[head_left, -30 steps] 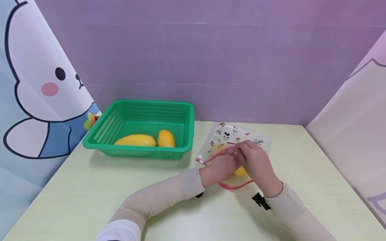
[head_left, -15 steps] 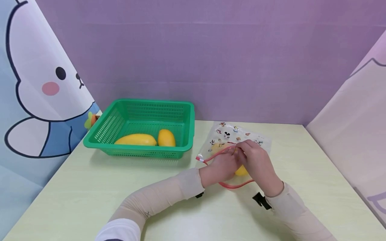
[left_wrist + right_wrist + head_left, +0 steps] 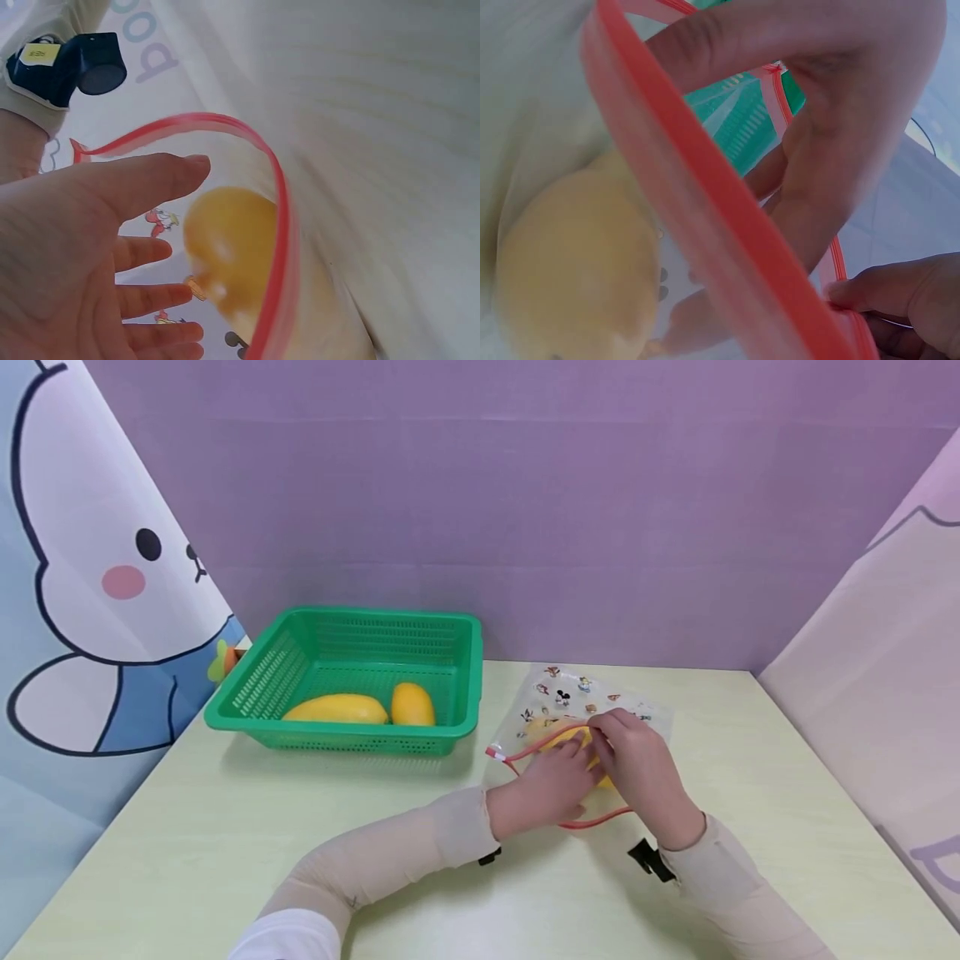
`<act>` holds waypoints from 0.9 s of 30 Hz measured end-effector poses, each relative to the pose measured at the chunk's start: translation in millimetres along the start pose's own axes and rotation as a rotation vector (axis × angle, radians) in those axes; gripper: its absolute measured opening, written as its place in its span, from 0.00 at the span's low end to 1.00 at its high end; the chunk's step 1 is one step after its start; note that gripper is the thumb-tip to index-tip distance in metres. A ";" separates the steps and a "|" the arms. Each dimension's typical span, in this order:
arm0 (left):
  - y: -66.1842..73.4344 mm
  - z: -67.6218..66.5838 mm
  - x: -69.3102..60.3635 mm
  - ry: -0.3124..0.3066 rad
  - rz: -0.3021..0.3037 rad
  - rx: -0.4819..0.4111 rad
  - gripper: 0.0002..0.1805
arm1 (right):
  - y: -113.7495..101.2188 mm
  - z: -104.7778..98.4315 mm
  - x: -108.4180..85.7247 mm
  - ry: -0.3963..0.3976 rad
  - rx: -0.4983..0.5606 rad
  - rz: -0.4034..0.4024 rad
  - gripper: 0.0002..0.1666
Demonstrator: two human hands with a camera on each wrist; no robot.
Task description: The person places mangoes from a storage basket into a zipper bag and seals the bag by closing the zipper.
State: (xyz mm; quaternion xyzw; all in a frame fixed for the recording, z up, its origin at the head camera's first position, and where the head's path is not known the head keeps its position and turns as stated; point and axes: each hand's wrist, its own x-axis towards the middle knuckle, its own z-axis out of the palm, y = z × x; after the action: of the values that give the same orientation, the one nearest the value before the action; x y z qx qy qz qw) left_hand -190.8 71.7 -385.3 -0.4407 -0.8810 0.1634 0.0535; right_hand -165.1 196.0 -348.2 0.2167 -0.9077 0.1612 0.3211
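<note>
A clear zip bag (image 3: 558, 697) printed with small cartoon figures lies on the table, its red-edged mouth (image 3: 279, 195) spread towards the person. Inside it rests a yellow mango (image 3: 229, 247), partly hidden by the hands in the head view. My left hand (image 3: 543, 789) is at the bag's mouth with fingers straight, beside the mango; the left wrist view shows a gap between its fingertips and the fruit. My right hand (image 3: 637, 768) pinches the bag's red edge between thumb and fingers, as the right wrist view shows at its lower right corner.
A green plastic basket (image 3: 375, 737) stands at the back left of the table. Two yellow mangoes, one long (image 3: 337, 708) and one shorter (image 3: 413, 704), lie in it. A purple cloth backdrop (image 3: 480, 510) rises behind the table.
My left hand has drawn slightly left and its fingers, bunched near the right hand before, are now spread. My right hand stays on the bag's edge.
</note>
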 end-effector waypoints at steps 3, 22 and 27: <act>0.4 -0.8 -3.7 0.017 0.011 -0.006 0.43 | 0.6 0.3 -0.5 0.003 -0.002 -0.003 0.07; -4.8 -5.7 -28.3 0.110 0.060 -0.047 0.38 | 0.4 0.3 -0.5 -0.019 -0.004 0.015 0.07; -6.3 -6.9 -34.8 0.122 0.065 -0.076 0.35 | 1.3 0.4 0.1 -0.016 0.003 0.007 0.07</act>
State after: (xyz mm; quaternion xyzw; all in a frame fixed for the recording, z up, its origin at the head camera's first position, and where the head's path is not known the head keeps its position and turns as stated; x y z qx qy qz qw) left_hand -172.9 42.2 -375.0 -0.4799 -0.8669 0.1043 0.0850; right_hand -166.1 196.9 -348.6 0.2151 -0.9108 0.1621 0.3128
